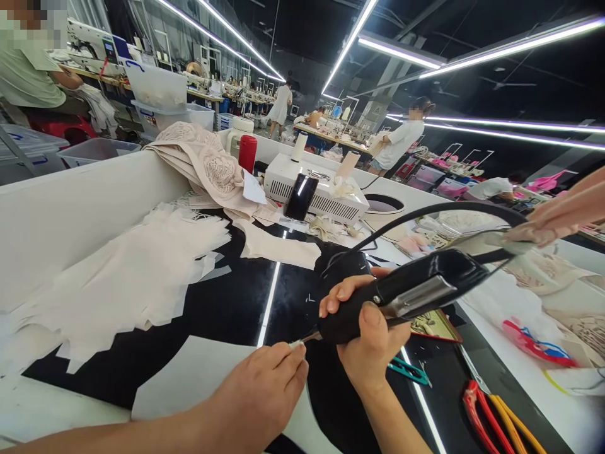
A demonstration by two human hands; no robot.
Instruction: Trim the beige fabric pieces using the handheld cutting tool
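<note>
My right hand (pixel 373 340) is wrapped round a black corded handheld power tool (pixel 406 287) with a silver lever on its side. A thin metal tip comes out of its lower left end. My left hand (pixel 269 384) is closed in a pinch right at that tip. A tiny pale bit shows between its fingertips, too small to name. Below the left hand lies a large white sheet (pixel 184 372) on the black glossy tabletop (pixel 222 315). Teal thread snips (pixel 409 371) are partly behind my right wrist.
Pale fabric pieces (pixel 123 271) are heaped at left, lace cups (pixel 203 157) behind them. A white vented box (pixel 316 189) carries a phone (pixel 301 197). Red-handled scissors (pixel 479 416) and a small tray (pixel 437 325) lie at right. The tool's cable (pixel 425 211) arcs overhead. People work farther off.
</note>
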